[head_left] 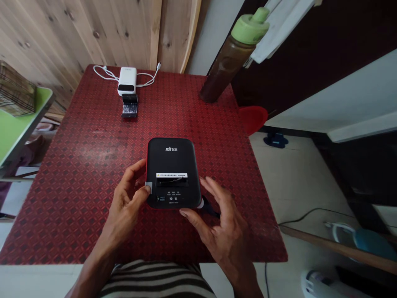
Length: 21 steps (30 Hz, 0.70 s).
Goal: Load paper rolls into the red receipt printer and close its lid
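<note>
A black portable receipt printer (172,161), with white lettering, a paper slot and small buttons on its top face, is between my hands over the table. My left hand (127,203) grips its left side, the thumb pressed on a grey tab (149,187) at the edge. Around the lower right corner curls my right hand (218,217), thumb at the front edge and fingertips against the right side. A dark cable or strap (211,207) shows beside the right palm. The printer's underside is hidden.
A white power bank (127,78) with white cables lies at the far left of the red patterned table (77,198), a small black strip roll (129,106) before it. A brown bottle (228,62) with a green lid stands at the far right. A green table (18,128) is left.
</note>
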Each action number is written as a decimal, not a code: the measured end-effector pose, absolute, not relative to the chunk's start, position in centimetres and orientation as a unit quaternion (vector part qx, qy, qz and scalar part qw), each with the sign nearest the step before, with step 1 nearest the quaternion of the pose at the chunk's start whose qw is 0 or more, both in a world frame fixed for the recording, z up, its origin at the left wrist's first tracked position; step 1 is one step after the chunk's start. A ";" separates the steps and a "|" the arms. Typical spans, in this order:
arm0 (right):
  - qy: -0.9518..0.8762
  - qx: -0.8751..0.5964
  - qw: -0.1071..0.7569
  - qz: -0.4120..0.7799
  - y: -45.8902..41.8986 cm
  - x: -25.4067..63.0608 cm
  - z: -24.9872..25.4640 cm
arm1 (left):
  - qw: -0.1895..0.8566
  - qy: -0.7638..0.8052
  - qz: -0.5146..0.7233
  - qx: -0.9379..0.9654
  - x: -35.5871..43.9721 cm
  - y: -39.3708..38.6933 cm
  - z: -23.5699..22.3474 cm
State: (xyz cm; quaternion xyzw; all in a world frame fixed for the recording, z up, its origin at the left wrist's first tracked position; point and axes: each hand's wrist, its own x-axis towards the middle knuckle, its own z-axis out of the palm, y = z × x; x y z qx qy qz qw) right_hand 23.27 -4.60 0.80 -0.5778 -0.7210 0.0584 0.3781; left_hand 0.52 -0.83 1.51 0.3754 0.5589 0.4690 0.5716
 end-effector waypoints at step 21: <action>-0.742 -0.544 0.385 0.068 -1.8 24.3 3.5 | 0.579 0.526 0.468 0.410 -0.1 -1.2 0.8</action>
